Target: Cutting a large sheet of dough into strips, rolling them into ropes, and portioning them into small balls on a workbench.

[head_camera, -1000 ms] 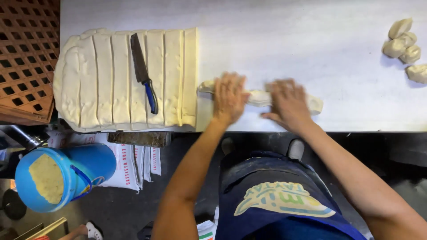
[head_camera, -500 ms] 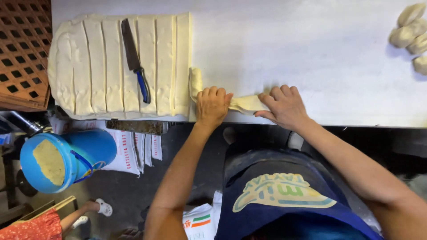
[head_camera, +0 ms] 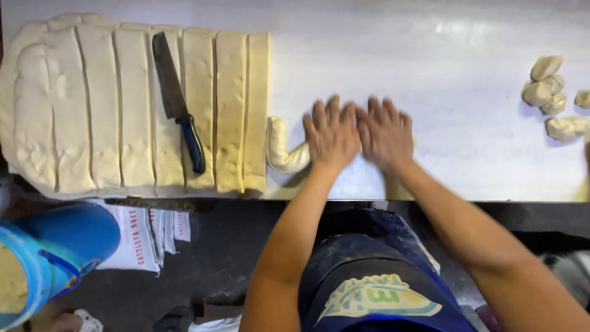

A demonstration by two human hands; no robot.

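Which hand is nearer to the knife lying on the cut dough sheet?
Left. The left hand lies flat on the dough rope, to the right of the knife with cut strips between. The right hand sits just beyond it, farther right.

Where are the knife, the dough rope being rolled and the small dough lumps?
knife [head_camera: 174, 101]: head view, on the blade near the handle.
dough rope [head_camera: 279, 147]: head view, on the curled end left of the hands.
dough lumps [head_camera: 544, 80]: head view, on the pile at the right.
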